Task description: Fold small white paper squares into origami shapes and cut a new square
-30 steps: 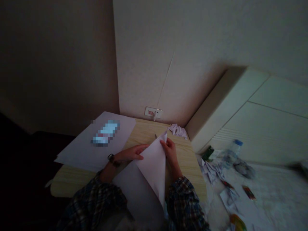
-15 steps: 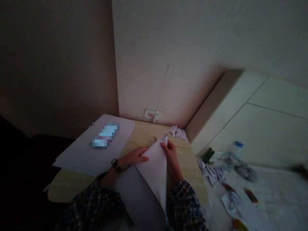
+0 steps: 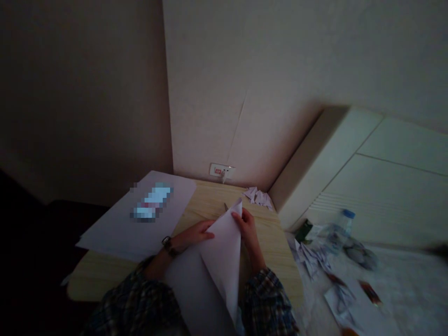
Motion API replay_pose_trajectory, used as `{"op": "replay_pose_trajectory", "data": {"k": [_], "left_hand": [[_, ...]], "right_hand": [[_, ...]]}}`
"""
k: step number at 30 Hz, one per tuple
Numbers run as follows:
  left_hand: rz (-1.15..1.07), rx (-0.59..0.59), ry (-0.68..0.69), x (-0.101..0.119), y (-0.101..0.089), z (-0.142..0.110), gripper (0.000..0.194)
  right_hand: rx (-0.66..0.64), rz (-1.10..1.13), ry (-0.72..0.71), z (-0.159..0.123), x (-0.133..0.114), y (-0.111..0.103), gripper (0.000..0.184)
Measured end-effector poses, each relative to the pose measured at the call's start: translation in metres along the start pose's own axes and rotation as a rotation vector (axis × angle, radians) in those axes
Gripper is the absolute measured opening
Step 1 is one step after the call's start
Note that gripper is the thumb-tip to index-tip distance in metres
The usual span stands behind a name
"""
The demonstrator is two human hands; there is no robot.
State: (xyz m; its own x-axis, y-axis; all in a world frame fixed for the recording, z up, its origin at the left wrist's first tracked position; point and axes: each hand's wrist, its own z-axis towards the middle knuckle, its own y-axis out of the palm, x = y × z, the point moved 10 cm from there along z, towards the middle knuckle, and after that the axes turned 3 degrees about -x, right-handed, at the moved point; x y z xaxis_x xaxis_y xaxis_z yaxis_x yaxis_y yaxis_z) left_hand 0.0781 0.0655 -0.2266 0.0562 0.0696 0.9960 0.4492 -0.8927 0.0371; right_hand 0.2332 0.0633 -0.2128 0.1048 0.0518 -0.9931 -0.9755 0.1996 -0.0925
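A large white sheet of paper (image 3: 224,254) is held up over the near part of the wooden table, one side of it folded over into a tall pointed flap. My left hand (image 3: 200,232) pinches the flap's left edge, thumb on the near face and fingers behind. Close to the upper tip, my right hand (image 3: 246,227) grips the paper's right edge between thumb and fingers. Just beyond the paper, the dark tip of a thin object (image 3: 226,206) shows; the rest is hidden.
On the table (image 3: 273,233), white sheets (image 3: 119,233) lie at left under a blurred-out phone (image 3: 154,200). Small folded paper pieces (image 3: 258,196) sit at the back right. A wall socket (image 3: 222,171) is behind. Right, a bed holds a bottle (image 3: 345,224) and folded papers (image 3: 310,259).
The paper's pointed tip has dipped slightly and bent a little to the left. Both hands keep hold of the sheet. The whole view has shifted slightly.
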Motion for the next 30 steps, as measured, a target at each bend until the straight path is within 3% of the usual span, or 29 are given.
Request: {"op": "replay_pose_trajectory", "data": {"k": [6,13,19,30], "left_hand": [[-0.028,-0.050,0.005,0.008,0.008,-0.002,0.037],[-0.074,-0.069,0.010,0.017,0.016,-0.005,0.062],[-0.088,-0.084,0.016,0.016,0.016,-0.004,0.072],[-0.073,-0.115,0.023,0.013,0.015,-0.005,0.074]], "right_hand": [[-0.010,0.029,0.029,0.000,0.003,0.001,0.029],[0.008,0.094,0.081,0.002,0.010,-0.002,0.031],[0.026,0.144,0.086,0.001,0.011,-0.004,0.032],[0.079,0.109,0.056,0.002,0.005,-0.010,0.030]]}}
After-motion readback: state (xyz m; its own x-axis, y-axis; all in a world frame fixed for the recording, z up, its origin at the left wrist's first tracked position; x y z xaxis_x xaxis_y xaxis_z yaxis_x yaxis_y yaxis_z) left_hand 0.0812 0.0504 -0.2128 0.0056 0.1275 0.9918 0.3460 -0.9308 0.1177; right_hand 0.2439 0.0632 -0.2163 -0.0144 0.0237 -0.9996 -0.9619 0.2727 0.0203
